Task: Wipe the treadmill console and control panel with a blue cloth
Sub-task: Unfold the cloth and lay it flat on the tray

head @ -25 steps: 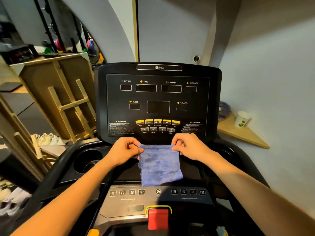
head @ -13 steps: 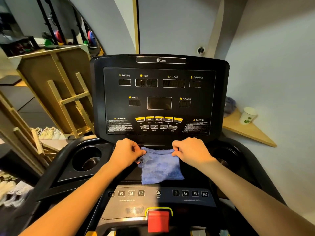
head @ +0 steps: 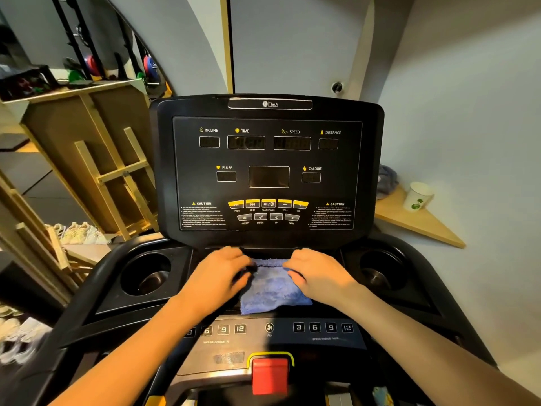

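The black treadmill console [head: 268, 165] stands upright ahead, with dark displays and yellow buttons. Below it, a blue cloth [head: 270, 287] lies flat on the black shelf between the two cup holders. My left hand [head: 219, 273] rests on the cloth's left edge and my right hand [head: 317, 272] on its right edge, both palm down and pressing the cloth onto the shelf. The control panel [head: 292, 329] with numbered keys and a fan button lies just below the cloth. A red stop key [head: 270, 375] sits at the bottom centre.
Round cup holders sit at the left [head: 146, 275] and right [head: 380, 271] of the shelf. A wooden corner shelf [head: 415, 221] on the right wall holds a paper cup [head: 417, 196]. Wooden frames [head: 96, 171] and shoes [head: 79, 232] stand to the left.
Both hands lowered the hanging cloth onto the shelf under the console and now lie flat on it. The camera moved closer to the console.
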A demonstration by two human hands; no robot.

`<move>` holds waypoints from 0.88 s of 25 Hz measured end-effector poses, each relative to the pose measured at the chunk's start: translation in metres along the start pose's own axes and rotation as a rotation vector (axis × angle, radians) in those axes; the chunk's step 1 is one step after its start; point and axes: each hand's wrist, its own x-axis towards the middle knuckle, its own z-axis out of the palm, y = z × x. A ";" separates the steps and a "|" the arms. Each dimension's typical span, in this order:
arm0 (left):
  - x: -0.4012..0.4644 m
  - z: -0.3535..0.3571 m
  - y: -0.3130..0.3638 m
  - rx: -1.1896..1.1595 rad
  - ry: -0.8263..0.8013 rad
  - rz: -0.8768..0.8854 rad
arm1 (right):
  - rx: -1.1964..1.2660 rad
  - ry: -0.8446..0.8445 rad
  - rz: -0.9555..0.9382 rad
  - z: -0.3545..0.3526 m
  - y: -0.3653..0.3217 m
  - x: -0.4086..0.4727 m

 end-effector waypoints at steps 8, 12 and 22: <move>-0.004 0.024 -0.015 -0.069 -0.198 -0.011 | 0.073 -0.192 0.102 0.017 0.001 -0.003; -0.006 0.024 -0.012 -0.095 -0.205 -0.038 | 0.141 -0.182 0.111 0.010 -0.006 -0.010; -0.011 0.023 -0.026 -0.141 -0.242 -0.020 | 0.174 -0.094 0.143 0.017 -0.014 -0.015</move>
